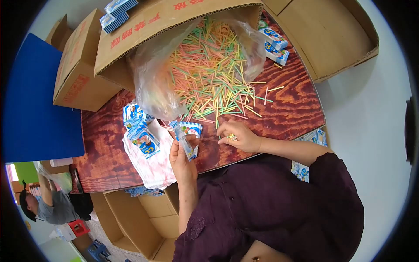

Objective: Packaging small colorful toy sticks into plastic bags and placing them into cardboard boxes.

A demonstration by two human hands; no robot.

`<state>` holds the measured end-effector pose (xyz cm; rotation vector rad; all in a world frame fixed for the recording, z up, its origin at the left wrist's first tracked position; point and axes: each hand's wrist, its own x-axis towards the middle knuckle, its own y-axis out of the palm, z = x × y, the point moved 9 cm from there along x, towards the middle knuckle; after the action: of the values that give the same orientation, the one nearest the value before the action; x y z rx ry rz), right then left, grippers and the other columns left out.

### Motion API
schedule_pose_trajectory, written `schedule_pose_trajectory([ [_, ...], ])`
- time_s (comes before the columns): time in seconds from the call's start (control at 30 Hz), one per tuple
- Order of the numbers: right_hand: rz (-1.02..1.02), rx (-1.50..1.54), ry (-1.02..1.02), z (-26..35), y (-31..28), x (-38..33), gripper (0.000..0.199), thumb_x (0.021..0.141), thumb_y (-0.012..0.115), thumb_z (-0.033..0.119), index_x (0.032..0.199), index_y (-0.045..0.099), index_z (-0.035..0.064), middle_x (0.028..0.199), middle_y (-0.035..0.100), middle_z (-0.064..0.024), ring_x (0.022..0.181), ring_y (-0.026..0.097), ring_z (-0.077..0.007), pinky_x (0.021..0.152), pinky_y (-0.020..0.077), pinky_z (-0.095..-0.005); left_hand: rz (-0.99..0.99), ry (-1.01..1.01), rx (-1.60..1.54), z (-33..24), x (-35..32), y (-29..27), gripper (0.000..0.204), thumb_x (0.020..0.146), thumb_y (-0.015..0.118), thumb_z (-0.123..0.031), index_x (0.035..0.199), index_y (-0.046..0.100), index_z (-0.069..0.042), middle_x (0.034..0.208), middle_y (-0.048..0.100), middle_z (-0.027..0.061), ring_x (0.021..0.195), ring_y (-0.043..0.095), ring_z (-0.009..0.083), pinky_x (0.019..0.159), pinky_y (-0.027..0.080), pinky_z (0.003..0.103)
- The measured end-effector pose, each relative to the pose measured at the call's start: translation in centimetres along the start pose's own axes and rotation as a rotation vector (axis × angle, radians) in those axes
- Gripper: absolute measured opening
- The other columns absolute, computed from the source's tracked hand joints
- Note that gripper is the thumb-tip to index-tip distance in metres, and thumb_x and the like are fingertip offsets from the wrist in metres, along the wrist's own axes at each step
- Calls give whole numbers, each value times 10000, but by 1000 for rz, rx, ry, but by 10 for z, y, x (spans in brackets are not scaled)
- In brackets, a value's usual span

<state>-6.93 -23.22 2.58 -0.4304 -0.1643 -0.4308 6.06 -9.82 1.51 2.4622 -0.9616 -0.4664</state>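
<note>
My left hand (181, 162) is closed on a small blue-and-white plastic packet (185, 142), held upright above the table. Another printed packet (194, 129) shows just behind it. In my right hand (245, 138), the curled fingers grip a small bundle of thin sticks (231, 137), with their pale ends turned toward me. Beyond both hands spreads a large heap of thin pink, yellow and green sticks (209, 65). The heap spills from a clear plastic bag (152, 83) inside a tipped cardboard box (131, 39). Loose sticks reach almost to my right fingers.
Several blue-and-white packets (145, 139) lie on a pinkish-white cloth (150, 163) at left. More packets (276, 46) sit at the table's (301, 96) far right. Open cartons stand below (150, 218) and at right (331, 35). Another person (56, 207) is at lower left.
</note>
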Motion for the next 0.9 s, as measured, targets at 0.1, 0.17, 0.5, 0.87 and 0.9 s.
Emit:
schedule_pose_trajectory([
  [0.1, -29, 130, 100, -5, 2, 0, 127, 860, 683, 108, 906, 587, 38, 747, 568, -32, 697, 523, -120, 692, 427, -279, -33, -17, 7, 4, -2, -3, 221, 950, 561, -167, 1078, 602, 9, 1023, 666, 115, 889, 647, 213, 843, 503, 358],
  [0.17, -60, 285, 190, -9, 4, 2, 116, 869, 675, 104, 888, 591, 26, 760, 579, -33, 723, 546, -113, 686, 447, -262, -49, -15, 24, 3, -5, -2, 220, 956, 552, -168, 1070, 608, 13, 1018, 667, 111, 880, 645, 201, 829, 501, 342],
  [0.5, -247, 1179, 340, 18, -21, 48, 290, 1003, 485, 288, 944, 577, 19, 552, 431, 16, 496, 401, -85, 613, 438, -274, 191, 303, 902, -21, -24, 40, 109, 886, 601, -13, 959, 627, 65, 958, 639, 146, 881, 608, 251, 798, 461, 311],
  [0.87, -199, 1077, 376, 38, 7, 69, 318, 1006, 460, 308, 990, 550, 4, 721, 664, -149, 829, 665, -215, 917, 462, -361, 138, 338, 890, -24, -25, 35, 154, 916, 541, -3, 1016, 629, 74, 964, 636, 141, 875, 599, 208, 789, 449, 289],
  [0.9, -233, 1033, 385, 36, 8, 68, 320, 1005, 459, 301, 995, 555, -4, 744, 672, -162, 845, 665, -211, 908, 465, -356, 111, 338, 873, -26, -25, 33, 155, 915, 540, 1, 1021, 626, 75, 961, 634, 140, 872, 598, 202, 787, 448, 284],
])
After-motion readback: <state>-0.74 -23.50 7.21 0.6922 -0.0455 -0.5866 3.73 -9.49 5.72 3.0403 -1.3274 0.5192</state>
